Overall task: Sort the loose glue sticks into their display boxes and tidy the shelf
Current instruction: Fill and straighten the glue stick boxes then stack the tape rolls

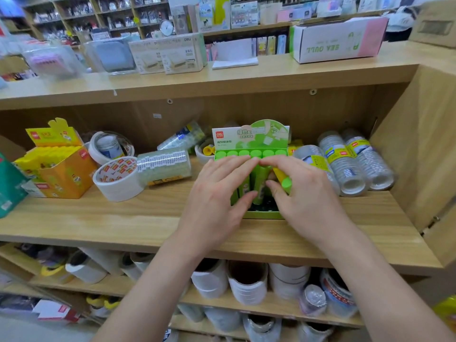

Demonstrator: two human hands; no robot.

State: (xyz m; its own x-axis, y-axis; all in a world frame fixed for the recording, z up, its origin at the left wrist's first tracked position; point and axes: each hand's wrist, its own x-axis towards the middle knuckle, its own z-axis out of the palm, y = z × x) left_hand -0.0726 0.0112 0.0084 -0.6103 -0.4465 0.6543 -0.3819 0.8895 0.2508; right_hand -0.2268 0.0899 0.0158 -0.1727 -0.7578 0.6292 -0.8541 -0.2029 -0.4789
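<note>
Standing over the wooden middle shelf [123, 218], the person works at the green cardboard display box [250, 139], whose upright green-capped sticks [249, 153] fill the back row. The left hand [217, 193] lies open across the front sticks, seemingly steadying them. The grip of the right hand [303, 193] is closed round a loose yellow glue stick with a green cap [286, 182], held just beside the box. Its long axis is slanted and its cap points down and right, probably awaiting a slot.
</note>
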